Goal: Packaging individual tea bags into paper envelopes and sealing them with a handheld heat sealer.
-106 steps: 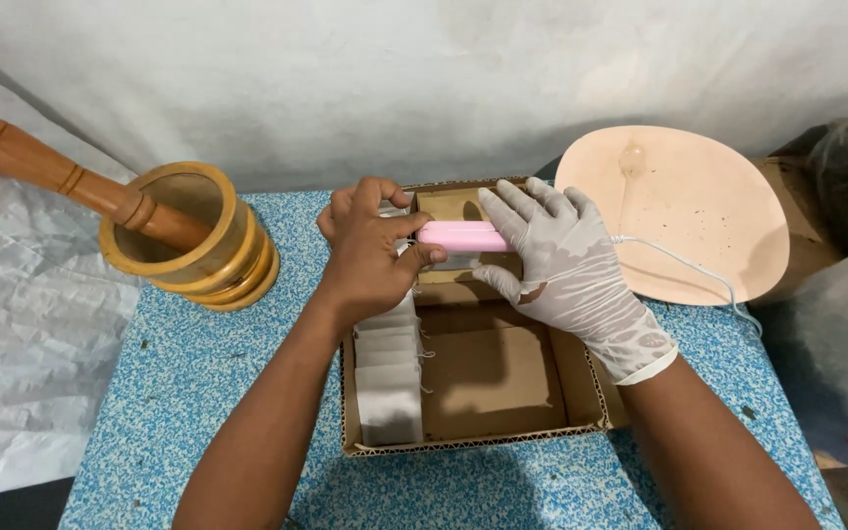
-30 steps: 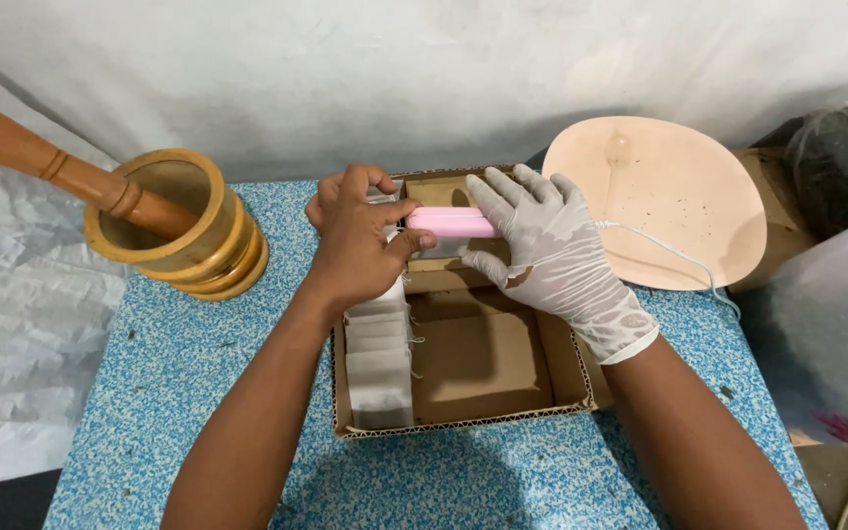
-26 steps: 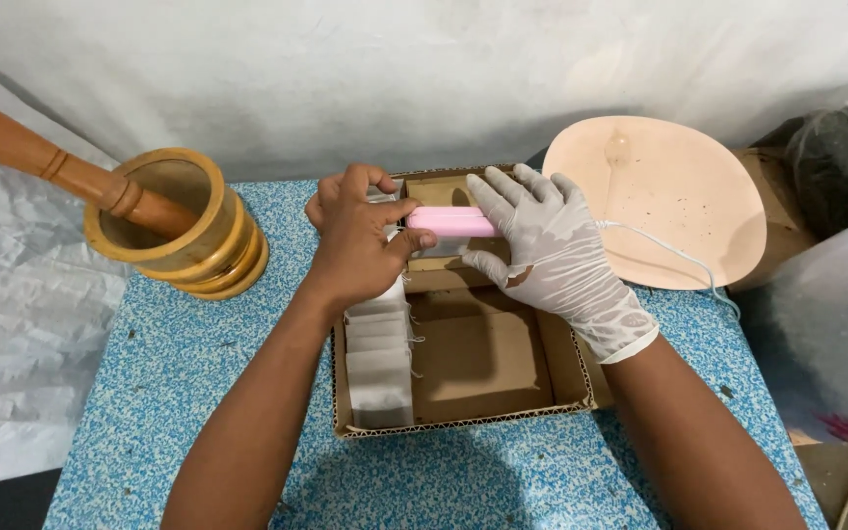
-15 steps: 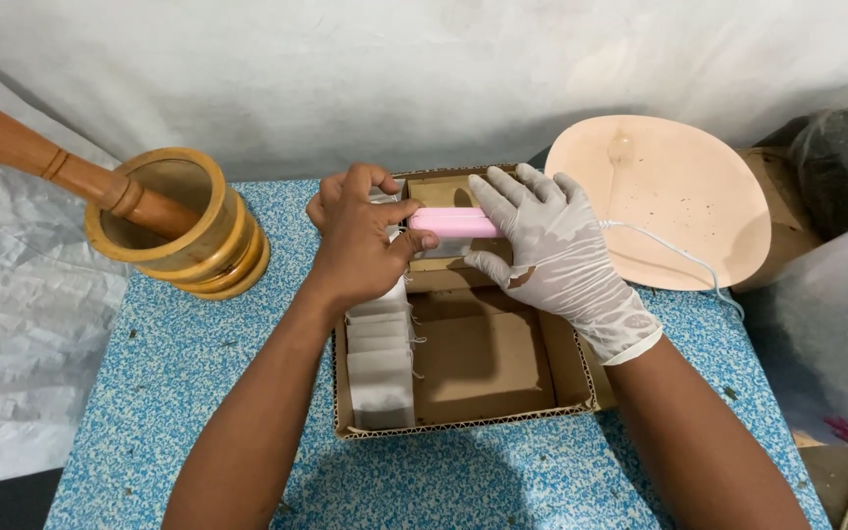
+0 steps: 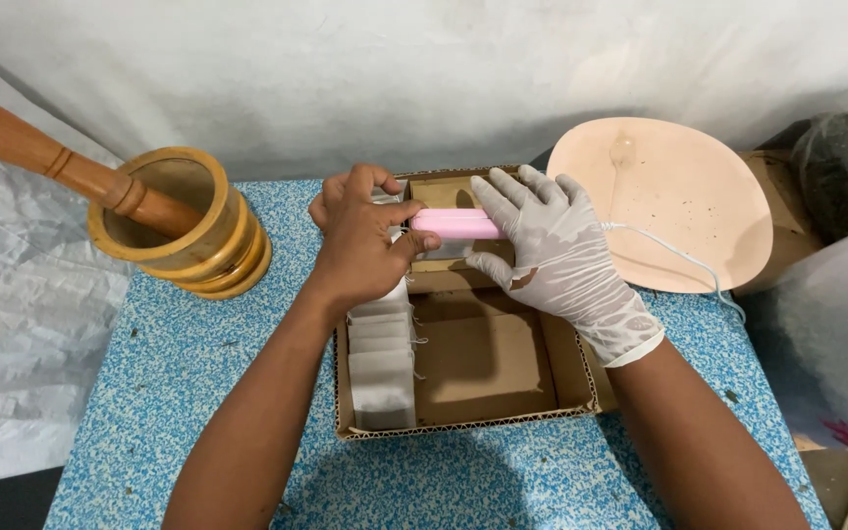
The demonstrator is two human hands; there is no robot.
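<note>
- A pink bar-shaped device [image 5: 455, 223] is held level above the far end of the cardboard box [image 5: 561, 363].
- Its left end is pinched by the fingers of the bare left hand [image 5: 360, 240].
- Its right end is wrapped by the gloved right hand [image 5: 556, 250], fingers spread.
- A row of white sachets [image 5: 381, 363] is packed along the box's left wall; the remaining floor is open.
- The wooden mortar [image 5: 188, 231] is set near the desk's [image 5: 179, 373] far left edge, the round plate [image 5: 679, 201] at its far right.

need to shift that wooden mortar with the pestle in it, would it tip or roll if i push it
The wooden mortar looks thick-walled with a broad base, so it would probably slide, not tip. The pestle leans loose against the rim and overhangs, so it may shift or roll out.
</note>
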